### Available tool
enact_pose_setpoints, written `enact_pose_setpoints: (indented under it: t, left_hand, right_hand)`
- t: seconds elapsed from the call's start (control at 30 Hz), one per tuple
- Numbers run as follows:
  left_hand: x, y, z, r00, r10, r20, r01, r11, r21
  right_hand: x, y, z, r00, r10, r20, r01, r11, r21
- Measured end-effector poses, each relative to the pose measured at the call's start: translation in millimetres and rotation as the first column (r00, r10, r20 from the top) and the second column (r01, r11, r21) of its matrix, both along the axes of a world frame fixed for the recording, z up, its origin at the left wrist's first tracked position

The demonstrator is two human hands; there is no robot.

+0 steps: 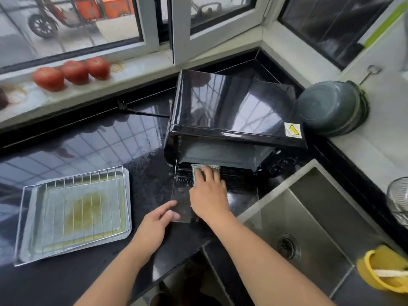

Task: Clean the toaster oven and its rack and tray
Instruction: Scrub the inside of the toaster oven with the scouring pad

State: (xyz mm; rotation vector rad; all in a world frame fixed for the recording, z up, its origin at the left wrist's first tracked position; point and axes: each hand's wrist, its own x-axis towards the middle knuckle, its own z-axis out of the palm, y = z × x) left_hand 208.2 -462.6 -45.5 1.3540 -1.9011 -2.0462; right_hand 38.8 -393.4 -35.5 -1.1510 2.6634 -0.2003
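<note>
- Right then, your right hand (207, 195) lay flat on a scouring pad (205, 171), fingers fairly straight and pressing it down at the hinge end of the open glass door (181, 206), just at the mouth of the toaster oven (234, 115).
- Your left hand (157, 219) steadied the near edge of that door, thumb on top of the glass and fingers curled at its rim, as far as you could tell from above.
- The oven stood on the black table (92, 146), turned towards the sink (309, 217), its cord and plug (123, 107) lying loose behind it.
- The rack (77, 195) sat on the tray (26, 235), well apart to your left; the tray's bottom showed a yellowish stain, so by my reckoning both were not yet cleaned.
- Three tomatoes (75, 71) sat on the sill, a grey pot (331, 107) stood just beside the oven, and a yellow cup (379, 270) stood at the sink's corner.
- What could have gone wrong:
  - Leaning hard on the lowered door might have strained its hinges or tipped the oven forward.
  - The table looked wet and glossy, so a strong push could have slid the oven.
  - Water running from the pad into the oven's front slots could have reached the heating parts.
  - A slip of your left hand off the glass edge would have let the door jerk under the scrubbing.
</note>
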Motion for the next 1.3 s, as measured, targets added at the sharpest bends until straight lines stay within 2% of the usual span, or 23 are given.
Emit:
enact_pose_setpoints:
  t: [0.1,0.2,0.23,0.27,0.33,0.4,0.47,0.57,0.6,0.7,0.77,0.83,0.93,1.0,1.1,1.23,1.3]
  left_hand:
    - [-0.8,0.3,-1.2,1.000,0.001,0.007,-0.001,1.000,0.011]
    - [-1.9,1.4,-1.5,1.000,0.013,0.004,-0.013,1.000,0.007]
    - [-1.5,2.1,-1.5,1.000,0.015,0.002,-0.015,1.000,0.006]
    - [-1.2,2.3,-1.8,1.000,0.014,0.002,-0.014,1.000,0.003]
    - [-1.2,1.5,-1.2,1.000,0.006,0.007,-0.006,1.000,-0.008]
    - [-1.8,0.7,0.3,1.000,-0.027,-0.015,0.027,0.999,-0.019]
    - [-1.9,1.2,2.1,0.997,-0.063,-0.044,0.062,0.998,-0.031]
    - [-0.3,3.3,4.8,0.998,-0.059,-0.021,0.059,0.998,-0.028]
    - [0.4,3.8,5.5,0.999,-0.040,-0.004,0.040,0.999,-0.014]
    - [0.6,3.4,3.7,0.999,-0.024,0.028,0.025,1.000,-0.009]
    - [1.0,3.0,-0.2,0.999,-0.028,0.040,0.029,1.000,-0.010]
    - [1.6,3.3,-2.1,0.999,-0.025,0.032,0.025,1.000,-0.015]
    - [-1.0,3.7,4.5,1.000,-0.027,-0.012,0.027,1.000,-0.007]
    - [-3.0,3.6,7.1,0.997,-0.045,-0.060,0.046,0.999,0.015]
    - [-1.4,2.6,5.5,0.998,-0.014,-0.061,0.016,0.999,0.042]
    - [0.4,0.2,-1.0,1.000,-0.010,-0.026,0.011,0.999,0.036]
    - [0.2,0.2,-2.3,0.999,-0.029,-0.020,0.030,0.999,0.031]
  right_hand:
    - [-34.7,51.2,-4.6,0.968,-0.232,-0.096,0.236,0.971,0.033]
    - [-54.2,72.8,-8.7,0.897,-0.436,-0.069,0.435,0.900,-0.024]
    - [-52.1,70.0,-10.3,0.888,-0.452,-0.085,0.450,0.892,-0.039]
    - [-44.9,63.2,-11.4,0.901,-0.414,-0.128,0.411,0.910,-0.048]
    - [-18.7,36.7,-11.1,0.963,-0.222,-0.151,0.215,0.975,-0.064]
    - [12.4,0.5,-12.4,0.999,0.001,-0.038,-0.005,0.993,-0.117]
    - [33.7,-30.6,-9.8,0.994,0.079,0.075,-0.068,0.988,-0.141]
    - [25.2,-25.1,-8.5,0.997,0.073,0.039,-0.070,0.994,-0.085]
    - [14.4,-9.8,-9.9,1.000,0.024,0.010,-0.023,0.998,-0.058]
    - [-27.7,42.3,-10.8,0.949,-0.286,-0.129,0.289,0.957,0.001]
    - [-39.9,53.6,-11.0,0.906,-0.398,-0.145,0.404,0.915,0.011]
    - [-31.3,36.4,-10.8,0.933,-0.340,-0.121,0.344,0.939,0.013]
    - [2.4,-17.5,-8.1,1.000,-0.005,-0.011,0.005,0.999,-0.047]
    - [24.9,-44.0,-11.4,0.996,0.092,0.010,-0.091,0.993,-0.078]
    - [15.1,-27.1,-11.1,0.995,0.094,0.008,-0.094,0.992,-0.082]
    - [-52.0,58.6,-11.8,0.965,-0.203,-0.168,0.201,0.979,-0.029]
    - [-63.1,77.3,-12.3,0.963,-0.241,-0.122,0.245,0.969,0.023]
